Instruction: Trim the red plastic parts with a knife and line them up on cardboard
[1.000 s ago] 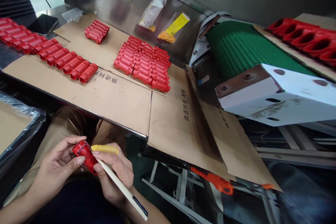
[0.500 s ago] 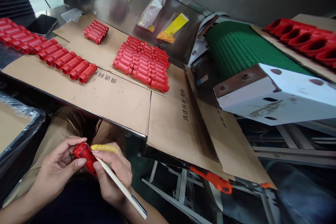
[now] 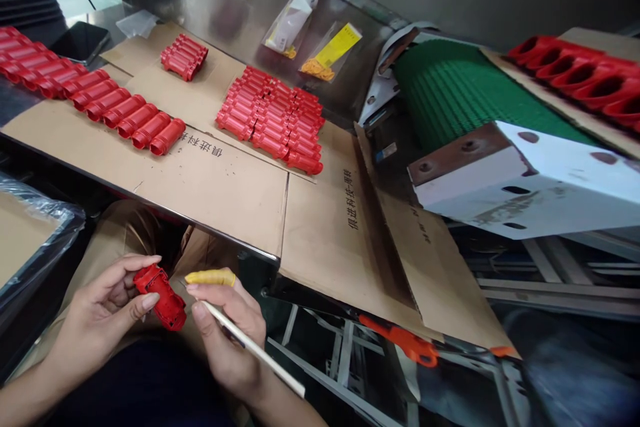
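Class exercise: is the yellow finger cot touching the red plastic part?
Apart. The head view shows a clear gap between the yellow finger cot and the red plastic part, held in the left hand.

L hand [image 3: 95, 327], R hand [image 3: 230, 340] (both curled)

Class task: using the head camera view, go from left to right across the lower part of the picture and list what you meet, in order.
plastic-wrapped cardboard → left hand → red plastic part → right hand → orange tool
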Motion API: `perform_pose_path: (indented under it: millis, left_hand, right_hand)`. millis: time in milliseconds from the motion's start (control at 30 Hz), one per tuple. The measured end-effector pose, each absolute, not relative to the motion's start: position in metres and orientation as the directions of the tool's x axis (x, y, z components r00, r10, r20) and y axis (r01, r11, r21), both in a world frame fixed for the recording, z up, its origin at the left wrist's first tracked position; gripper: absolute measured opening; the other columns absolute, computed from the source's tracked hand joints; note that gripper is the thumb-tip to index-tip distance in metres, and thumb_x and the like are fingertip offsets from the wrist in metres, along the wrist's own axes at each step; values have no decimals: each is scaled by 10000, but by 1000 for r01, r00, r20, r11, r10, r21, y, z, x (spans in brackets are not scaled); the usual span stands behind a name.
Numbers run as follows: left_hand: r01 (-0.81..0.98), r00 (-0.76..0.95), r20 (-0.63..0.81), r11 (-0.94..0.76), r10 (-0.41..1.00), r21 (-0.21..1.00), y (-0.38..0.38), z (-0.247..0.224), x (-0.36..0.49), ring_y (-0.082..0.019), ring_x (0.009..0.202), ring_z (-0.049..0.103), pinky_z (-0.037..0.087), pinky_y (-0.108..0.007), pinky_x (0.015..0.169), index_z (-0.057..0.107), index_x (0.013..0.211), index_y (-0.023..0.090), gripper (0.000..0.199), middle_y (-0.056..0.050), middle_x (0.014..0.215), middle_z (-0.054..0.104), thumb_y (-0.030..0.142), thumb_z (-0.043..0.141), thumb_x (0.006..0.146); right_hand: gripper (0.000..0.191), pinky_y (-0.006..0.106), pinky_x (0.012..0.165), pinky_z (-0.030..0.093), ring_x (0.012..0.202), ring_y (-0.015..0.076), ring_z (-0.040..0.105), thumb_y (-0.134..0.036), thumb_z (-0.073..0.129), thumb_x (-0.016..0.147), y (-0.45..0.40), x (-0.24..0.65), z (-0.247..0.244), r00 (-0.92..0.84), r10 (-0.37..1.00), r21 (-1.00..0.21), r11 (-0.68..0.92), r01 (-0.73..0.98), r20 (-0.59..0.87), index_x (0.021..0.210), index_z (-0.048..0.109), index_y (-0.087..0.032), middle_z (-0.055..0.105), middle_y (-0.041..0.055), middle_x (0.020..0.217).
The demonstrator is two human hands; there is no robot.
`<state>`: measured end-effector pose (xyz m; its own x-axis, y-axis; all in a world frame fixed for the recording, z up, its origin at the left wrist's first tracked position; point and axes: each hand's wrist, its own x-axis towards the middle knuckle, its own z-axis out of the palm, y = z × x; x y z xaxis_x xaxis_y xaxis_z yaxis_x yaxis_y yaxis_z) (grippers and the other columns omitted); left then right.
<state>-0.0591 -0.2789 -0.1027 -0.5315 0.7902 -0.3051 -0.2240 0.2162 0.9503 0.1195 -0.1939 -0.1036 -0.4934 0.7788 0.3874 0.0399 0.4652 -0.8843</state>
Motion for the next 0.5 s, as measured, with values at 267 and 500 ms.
perform_pose_path:
  millis: [267,500]
  left_hand:
    - [-265,-431,-391,300,813,917,-282,-103,-59,-275,988,780,648,-330,888,896,1102,349,376,-83,1151,821,483,942,754]
    - [-194,-405,-308,249,861,949,-283,-115,-66,-282,1001,801,660,-316,889,895,1128,335,364,-102,1154,823,456,920,786]
  right_hand:
    - [140,303,786,648,851,190,790,-280,701,1032,-188,117,-101,-490,818,-931,364,35,301,1075,818,-217,847,71,964]
    - [133,276,785,629,850,177,784,-220,702,1009,-186,117,-102,-508,811,-936,351,24,291,1066,821,-206,840,71,952]
